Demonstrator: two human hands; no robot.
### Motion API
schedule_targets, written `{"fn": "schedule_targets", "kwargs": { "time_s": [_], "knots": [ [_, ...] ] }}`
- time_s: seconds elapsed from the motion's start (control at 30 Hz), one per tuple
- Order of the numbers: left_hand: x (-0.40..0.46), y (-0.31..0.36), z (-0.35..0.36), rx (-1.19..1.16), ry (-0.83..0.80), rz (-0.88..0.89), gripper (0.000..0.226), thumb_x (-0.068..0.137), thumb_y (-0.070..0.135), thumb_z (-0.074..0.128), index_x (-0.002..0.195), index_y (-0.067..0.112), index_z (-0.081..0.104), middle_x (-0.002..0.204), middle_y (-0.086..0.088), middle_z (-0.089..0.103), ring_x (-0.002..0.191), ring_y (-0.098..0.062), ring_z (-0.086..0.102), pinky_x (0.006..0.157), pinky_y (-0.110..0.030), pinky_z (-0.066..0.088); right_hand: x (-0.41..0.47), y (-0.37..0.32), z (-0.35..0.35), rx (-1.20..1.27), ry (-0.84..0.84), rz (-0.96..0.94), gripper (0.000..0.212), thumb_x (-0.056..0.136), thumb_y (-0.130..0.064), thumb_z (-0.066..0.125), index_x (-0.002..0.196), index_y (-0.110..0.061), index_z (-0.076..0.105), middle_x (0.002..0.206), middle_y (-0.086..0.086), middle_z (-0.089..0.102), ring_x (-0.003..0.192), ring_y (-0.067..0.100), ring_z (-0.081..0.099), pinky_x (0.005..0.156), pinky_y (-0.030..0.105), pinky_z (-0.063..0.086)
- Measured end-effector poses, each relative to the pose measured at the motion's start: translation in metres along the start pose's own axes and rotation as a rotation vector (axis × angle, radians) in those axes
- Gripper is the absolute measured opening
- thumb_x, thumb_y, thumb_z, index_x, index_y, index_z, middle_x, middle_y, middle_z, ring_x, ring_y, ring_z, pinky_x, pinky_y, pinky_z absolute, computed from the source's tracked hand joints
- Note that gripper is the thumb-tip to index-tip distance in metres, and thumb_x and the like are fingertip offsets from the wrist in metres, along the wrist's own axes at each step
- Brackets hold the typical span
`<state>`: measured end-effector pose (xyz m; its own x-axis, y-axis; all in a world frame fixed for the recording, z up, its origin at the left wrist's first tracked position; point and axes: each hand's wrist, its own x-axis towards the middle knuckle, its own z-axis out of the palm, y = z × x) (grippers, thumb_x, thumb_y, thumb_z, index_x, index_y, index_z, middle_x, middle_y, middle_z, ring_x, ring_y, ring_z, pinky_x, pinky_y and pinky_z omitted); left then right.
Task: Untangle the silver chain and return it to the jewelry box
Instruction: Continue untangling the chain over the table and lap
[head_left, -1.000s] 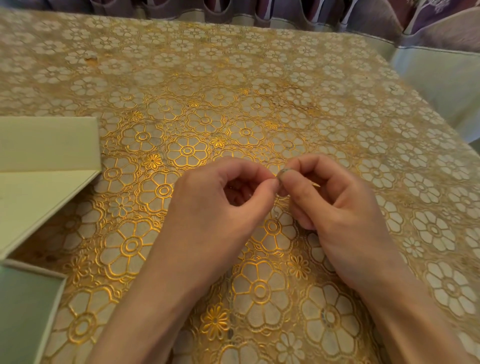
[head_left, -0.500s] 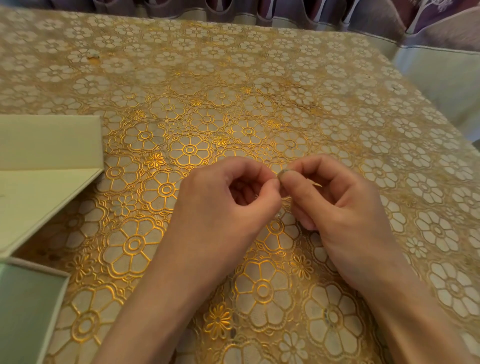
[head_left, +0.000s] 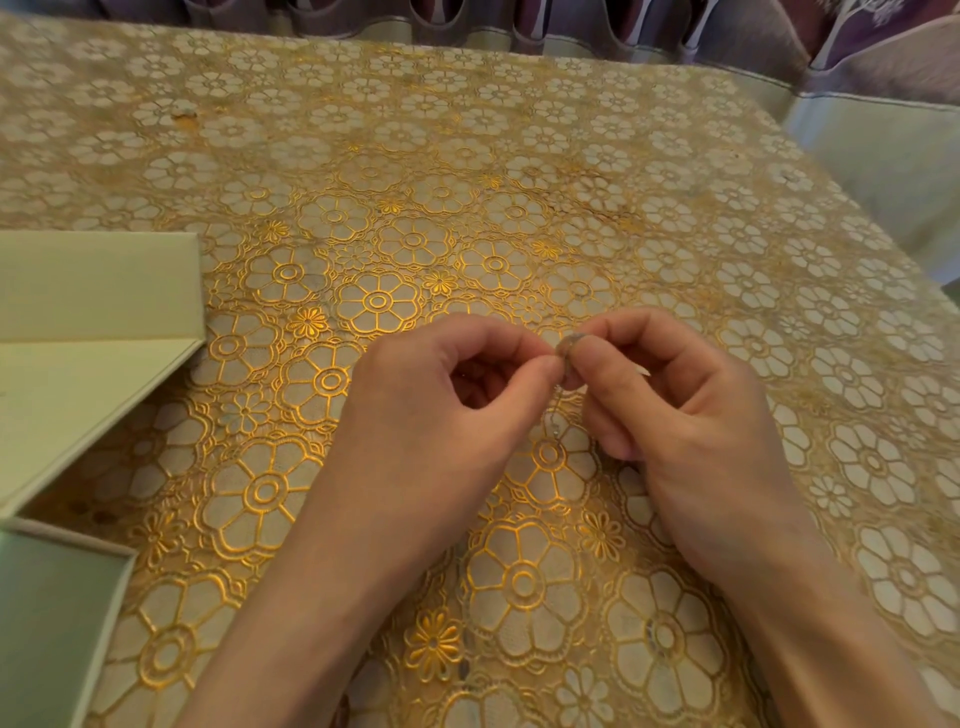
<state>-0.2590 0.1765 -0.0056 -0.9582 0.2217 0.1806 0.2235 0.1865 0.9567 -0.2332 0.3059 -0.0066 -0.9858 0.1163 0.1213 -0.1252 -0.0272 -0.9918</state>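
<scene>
Little has moved since the earlier frames: both hands stay at the same spot over the tabletop (head_left: 519, 156), fingertips still meeting, the box still at the left edge.

Head view: the left hand (head_left: 431, 410) and right hand (head_left: 691, 415) sit just below centre, thumb and forefinger tips touching one another at about 12 o'clock of the hands. Each grip is narrow, pinched on the chain (head_left: 557, 410), which is very thin; a short strand hangs down from the pinch between the two hands, with a small bright bit near its lower end, above the gold floral cloth. How much of the chain is bunched inside the fingers cannot be told. The other fingers of both hands are curled in toward the palms. At 9 o'clock lies the pale green box (head_left: 93, 322), open, its flaps spread on the tabletop, well apart from the hands. Purple and white fabric runs along the far edge at 12 to 2 o'clock.
</scene>
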Motion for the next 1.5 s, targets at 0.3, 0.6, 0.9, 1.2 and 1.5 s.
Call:
{"fn": "schedule_targets", "kwargs": {
  "time_s": [0.3, 0.6, 0.9, 1.2, 1.5],
  "knots": [
    [0.001, 0.001, 0.001, -0.059, -0.030, -0.018, 0.010, 0.071, 0.025, 0.072, 0.063, 0.023, 0.067, 0.055, 0.009, 0.061, 0.048, 0.000, 0.048, 0.045, -0.012, 0.039, 0.000, 0.001, 0.000, -0.027, 0.006, -0.021, 0.010, 0.077, -0.016, 0.059, 0.069, -0.021, 0.063, 0.058, -0.008, 0.059, 0.041, 0.000, 0.036, 0.039, 0.010, 0.029],
    [0.001, 0.001, -0.001, -0.094, -0.057, -0.026, 0.008, 0.070, 0.025, 0.063, 0.063, 0.022, 0.065, 0.059, -0.001, 0.062, 0.050, -0.001, 0.047, 0.046, -0.013, 0.038, 0.000, -0.005, 0.004, -0.001, 0.030, 0.028, 0.009, 0.071, -0.023, 0.058, 0.073, -0.014, 0.057, 0.055, -0.007, 0.054, 0.039, 0.003, 0.032, 0.036, 0.011, 0.026],
    [0.002, -0.004, 0.000, -0.071, -0.017, -0.009, 0.005, 0.070, 0.025, 0.063, 0.066, 0.024, 0.063, 0.056, 0.012, 0.058, 0.048, 0.001, 0.047, 0.047, -0.009, 0.038, -0.001, 0.001, -0.001, 0.026, -0.013, -0.062, 0.011, 0.075, -0.013, 0.062, 0.072, -0.023, 0.060, 0.061, -0.014, 0.051, 0.044, 0.000, 0.037, 0.042, 0.012, 0.027],
    [0.003, -0.005, -0.002, 0.006, -0.006, 0.045, 0.004, 0.071, 0.026, 0.064, 0.067, 0.024, 0.063, 0.059, 0.014, 0.060, 0.051, 0.002, 0.049, 0.050, -0.009, 0.039, 0.001, 0.006, 0.002, -0.183, 0.078, -0.068, 0.008, 0.072, -0.020, 0.063, 0.064, -0.022, 0.062, 0.056, -0.016, 0.054, 0.050, -0.002, 0.050, 0.051, 0.007, 0.036],
    [0.002, -0.006, -0.003, 0.235, 0.030, 0.170, 0.008, 0.073, 0.023, 0.064, 0.068, 0.029, 0.062, 0.062, 0.013, 0.060, 0.059, 0.001, 0.053, 0.056, -0.004, 0.037, 0.002, 0.008, 0.003, -0.279, 0.097, -0.106, 0.009, 0.072, -0.021, 0.064, 0.064, -0.025, 0.063, 0.064, -0.016, 0.058, 0.052, -0.002, 0.051, 0.051, 0.009, 0.037]
  ]
}}
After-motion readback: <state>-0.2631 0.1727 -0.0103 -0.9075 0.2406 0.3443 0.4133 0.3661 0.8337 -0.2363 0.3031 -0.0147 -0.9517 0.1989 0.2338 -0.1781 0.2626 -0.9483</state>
